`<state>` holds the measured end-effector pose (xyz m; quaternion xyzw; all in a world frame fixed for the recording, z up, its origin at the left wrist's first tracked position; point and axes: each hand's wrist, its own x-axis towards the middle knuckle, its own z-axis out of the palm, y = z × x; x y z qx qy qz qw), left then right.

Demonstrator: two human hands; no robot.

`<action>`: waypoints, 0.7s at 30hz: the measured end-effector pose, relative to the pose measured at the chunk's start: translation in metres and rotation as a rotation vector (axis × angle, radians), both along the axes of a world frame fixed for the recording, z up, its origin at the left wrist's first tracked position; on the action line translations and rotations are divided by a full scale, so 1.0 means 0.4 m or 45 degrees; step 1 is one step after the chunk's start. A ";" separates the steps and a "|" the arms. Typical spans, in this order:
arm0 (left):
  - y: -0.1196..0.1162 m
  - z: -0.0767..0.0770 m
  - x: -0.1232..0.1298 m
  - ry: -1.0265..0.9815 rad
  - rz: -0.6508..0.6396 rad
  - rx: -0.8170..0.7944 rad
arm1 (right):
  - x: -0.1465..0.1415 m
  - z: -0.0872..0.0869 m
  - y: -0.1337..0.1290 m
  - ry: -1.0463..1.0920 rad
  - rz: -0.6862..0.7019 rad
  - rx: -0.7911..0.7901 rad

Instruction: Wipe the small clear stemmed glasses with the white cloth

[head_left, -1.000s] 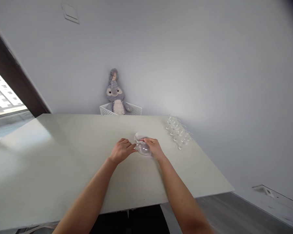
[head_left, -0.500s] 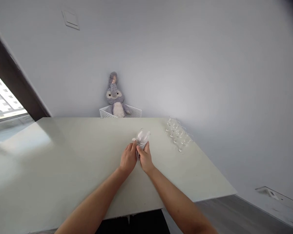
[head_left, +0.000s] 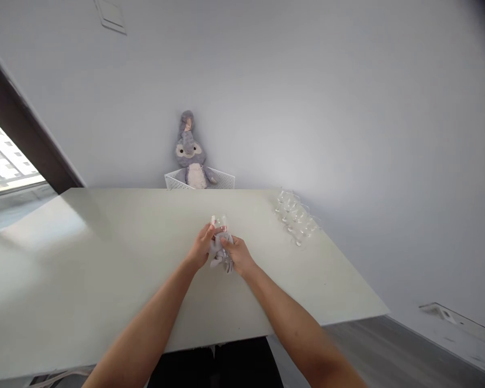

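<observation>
In front of me, over the middle of the table, my two hands hold a clear drinking glass and a light grey cloth together. My left hand has its fingers curled round the left side of the glass, whose clear part shows above the fingers. My right hand grips the cloth, its thumb pressing it against the near side of the glass. Loose folds of cloth hang down between my hands. The lower part of the glass is hidden behind cloth and fingers.
Several clear glasses stand grouped near the table's right edge. At the far edge, a grey plush rabbit sits in a white perforated basket against the wall. A window is at the left.
The glass and both hands have shifted a little left. The glass has turned from leaning right, and more cloth now shows, hanging toward me. My left hand has moved up along the glass.
</observation>
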<state>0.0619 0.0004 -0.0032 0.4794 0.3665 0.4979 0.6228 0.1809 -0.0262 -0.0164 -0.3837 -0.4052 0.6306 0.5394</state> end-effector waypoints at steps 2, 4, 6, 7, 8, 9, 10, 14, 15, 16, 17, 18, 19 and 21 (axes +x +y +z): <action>0.002 -0.002 -0.005 -0.157 -0.136 -0.094 | 0.008 0.002 -0.001 -0.126 0.073 0.021; 0.000 -0.006 -0.005 -0.234 -0.176 -0.147 | 0.019 0.003 -0.002 -0.383 0.059 0.090; -0.002 -0.012 -0.001 -0.230 -0.134 -0.171 | 0.025 0.000 -0.004 -0.735 -0.071 0.196; -0.002 -0.015 0.003 -0.207 -0.089 -0.161 | 0.024 -0.004 -0.007 -0.901 -0.154 0.258; -0.003 -0.018 0.007 -0.180 -0.036 -0.139 | 0.021 -0.008 -0.009 -1.033 -0.234 0.323; -0.004 -0.020 0.011 -0.157 0.018 -0.108 | 0.016 -0.014 -0.012 -1.121 -0.300 0.389; -0.005 -0.022 0.015 -0.145 0.059 -0.073 | 0.009 -0.019 -0.014 -1.171 -0.342 0.455; -0.013 -0.020 0.026 -0.176 0.072 -0.009 | -0.008 -0.025 -0.016 -1.259 -0.375 0.728; -0.016 -0.018 0.027 -0.186 0.039 -0.006 | -0.007 -0.020 -0.015 -1.285 -0.376 0.806; -0.019 -0.016 0.029 -0.198 -0.003 -0.001 | -0.004 -0.013 -0.015 -1.313 -0.374 0.882; -0.022 -0.013 0.029 -0.215 -0.047 0.007 | 0.001 -0.005 -0.015 -1.340 -0.371 0.949; -0.023 -0.010 0.029 -0.235 -0.092 0.019 | 0.006 0.005 -0.016 -1.366 -0.364 1.005; -0.023 -0.007 0.027 -0.258 -0.121 0.034 | 0.012 0.014 -0.018 -1.390 -0.354 1.048; -0.016 -0.002 0.019 -0.312 -0.109 0.053 | 0.020 0.028 -0.025 -1.427 -0.327 1.106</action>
